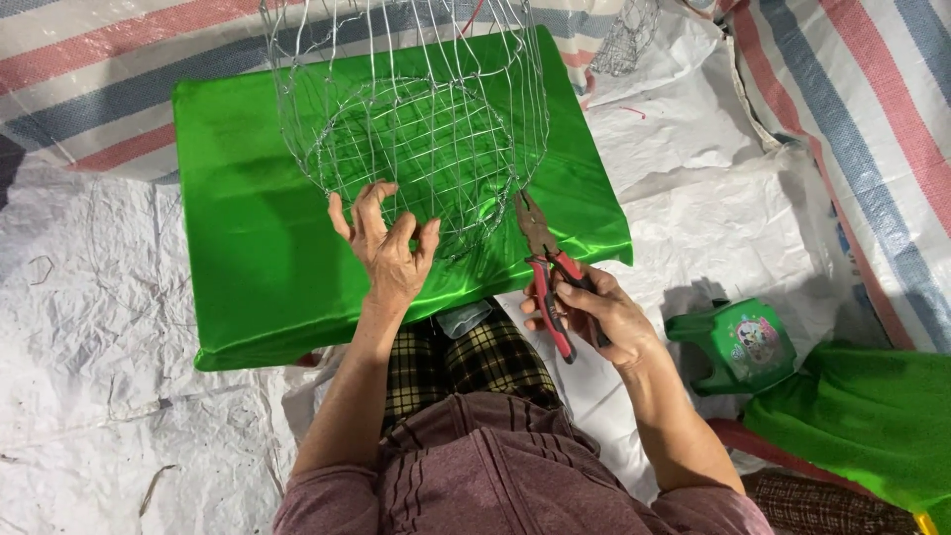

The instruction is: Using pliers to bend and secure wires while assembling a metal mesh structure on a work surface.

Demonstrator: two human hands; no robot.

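A round wire mesh basket frame (416, 109) stands on a low block covered in shiny green cloth (258, 248). My left hand (384, 248) grips the basket's near rim, fingers hooked through the wires. In my right hand (599, 312) I hold red-handled pliers (547, 272). Their dark jaws point up at the basket's lower right edge, close to or touching a wire.
White woven sheeting (99, 327) covers the floor, with a striped tarp (872, 119) behind and to the right. A small green plastic stool (738, 345) lies at my right, beside a green cloth heap (872, 416). More wire mesh (624, 40) rests at the back.
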